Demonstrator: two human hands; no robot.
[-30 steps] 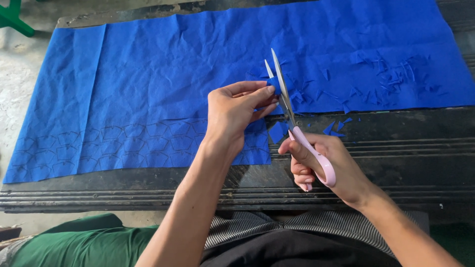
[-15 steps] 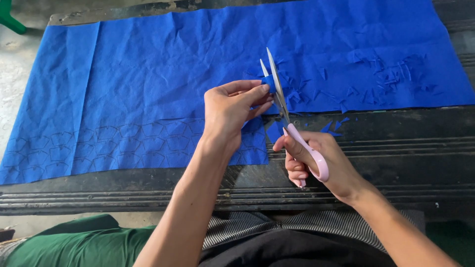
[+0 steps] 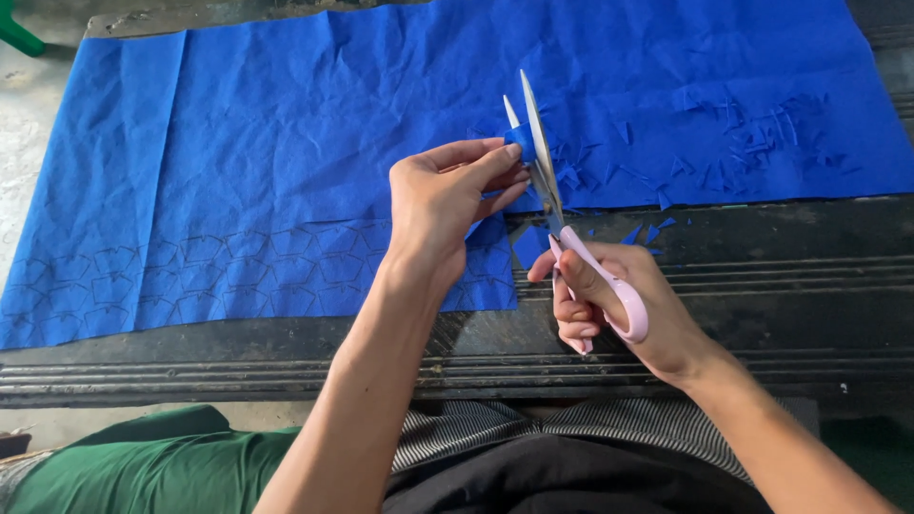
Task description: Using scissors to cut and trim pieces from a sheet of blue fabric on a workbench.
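Note:
My left hand pinches a small piece of blue fabric between fingertips, lifted a little above the big sheet. My right hand grips pink-handled scissors; their steel blades point up and away, slightly parted, right beside the small piece. Below both hands lies a large blue fabric sheet with rows of drawn outline shapes along its near left part.
Several small blue offcuts lie scattered on the sheet at the right, and a few on the dark worn bench. Bench edge with grooves runs along the front. A green object stands at top left on a pale floor.
Both hands and the scissors have stayed almost in place; the blades now sit closer against the small blue piece held in my left fingertips.

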